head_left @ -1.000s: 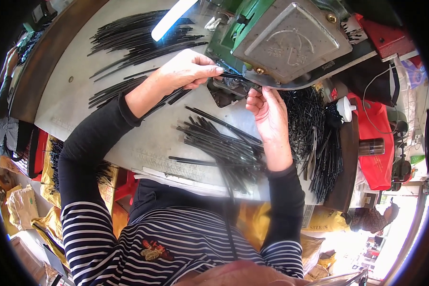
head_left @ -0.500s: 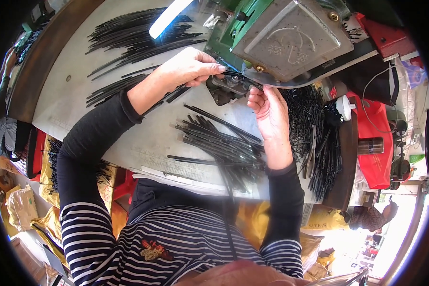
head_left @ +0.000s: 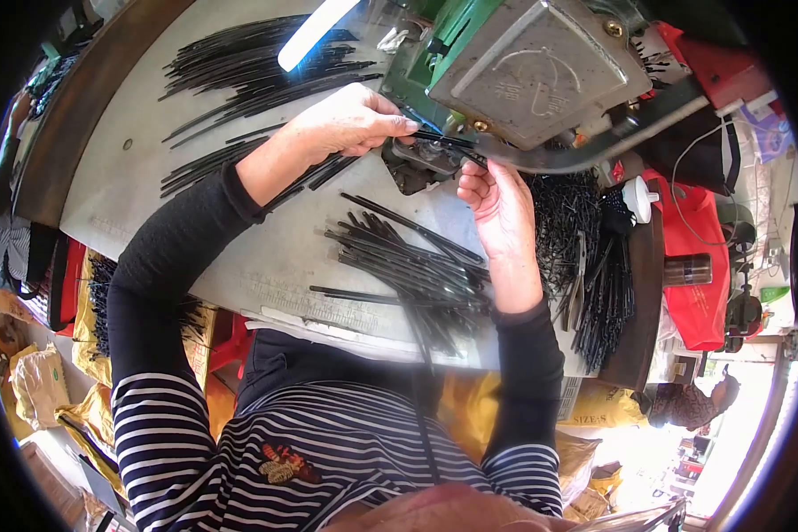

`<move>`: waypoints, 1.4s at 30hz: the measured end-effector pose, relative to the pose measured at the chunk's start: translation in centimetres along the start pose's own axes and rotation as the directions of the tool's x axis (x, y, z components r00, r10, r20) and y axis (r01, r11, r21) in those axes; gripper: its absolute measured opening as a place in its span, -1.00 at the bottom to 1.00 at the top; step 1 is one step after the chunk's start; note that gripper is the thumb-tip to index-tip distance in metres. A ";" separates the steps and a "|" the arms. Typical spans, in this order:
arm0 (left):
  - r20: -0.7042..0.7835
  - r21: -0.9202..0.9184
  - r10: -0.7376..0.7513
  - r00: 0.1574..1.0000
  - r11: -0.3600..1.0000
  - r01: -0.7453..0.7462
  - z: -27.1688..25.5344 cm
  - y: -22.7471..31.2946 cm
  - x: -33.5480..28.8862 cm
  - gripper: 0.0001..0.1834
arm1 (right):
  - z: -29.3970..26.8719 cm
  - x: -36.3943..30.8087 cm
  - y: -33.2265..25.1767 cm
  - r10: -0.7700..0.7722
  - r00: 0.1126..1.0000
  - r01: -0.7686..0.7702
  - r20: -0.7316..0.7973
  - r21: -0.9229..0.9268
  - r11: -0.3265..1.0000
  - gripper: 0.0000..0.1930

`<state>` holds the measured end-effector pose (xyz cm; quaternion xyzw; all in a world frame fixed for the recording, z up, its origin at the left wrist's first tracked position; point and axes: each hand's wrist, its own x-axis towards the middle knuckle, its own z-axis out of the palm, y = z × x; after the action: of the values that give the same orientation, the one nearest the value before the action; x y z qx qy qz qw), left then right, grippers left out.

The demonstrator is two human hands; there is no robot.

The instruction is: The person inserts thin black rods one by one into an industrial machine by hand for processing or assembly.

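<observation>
Both my hands hold a thin black umbrella rib [head_left: 445, 138] across the small work point under the green machine [head_left: 541, 75]. My left hand [head_left: 359, 122] pinches its left part between thumb and fingers. Its other end is pinched by my right hand [head_left: 504, 199], with the fingers curled. The middle of the rib lies over a dark metal fixture [head_left: 421, 167]. Close to my left hand and forearm lie loose black ribs [head_left: 270, 53] in several bunches. Another pile of ribs [head_left: 408, 253] rests on the table between my forearms.
The pale metal table [head_left: 106, 177] has a raised brown rim [head_left: 49, 177]. A thick tangle of joined black ribs [head_left: 563, 222] hangs at the right. A lit white lamp tube [head_left: 317, 34] is above the far bunch. Red bag [head_left: 696, 266] and yellow sacks [head_left: 89, 337] surround the table.
The machine's long dark bar at the right has shifted and is blurred now, and its metal cover has moved slightly. My hands keep almost the same place, the right one slightly further left.
</observation>
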<state>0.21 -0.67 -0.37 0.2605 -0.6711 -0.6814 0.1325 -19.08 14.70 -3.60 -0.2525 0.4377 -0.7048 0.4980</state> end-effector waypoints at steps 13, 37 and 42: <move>0.299 0.333 -0.025 0.954 0.939 -0.080 0.7 1.9 -2.4 -0.69 | -1.3 -0.4 -2.5 -0.048 0.993 0.033 -0.108 -0.137 0.990 -0.69; 0.046 0.955 0.419 0.907 0.247 -0.162 0.0 -1.0 -2.9 -0.84 | -0.2 -2.9 -3.0 -0.187 0.961 0.098 0.204 -0.881 -0.462 -0.77; 0.017 0.935 0.405 0.914 0.317 -0.158 -0.5 -0.8 -2.9 -0.82 | -0.2 -2.6 -3.2 -0.212 0.963 0.023 0.165 -0.838 -0.545 -0.75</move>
<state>3.07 0.48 -0.60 0.2413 -0.9502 -0.1217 0.1550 -19.75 17.59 -0.69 -0.5689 0.8164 -0.0287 -0.0950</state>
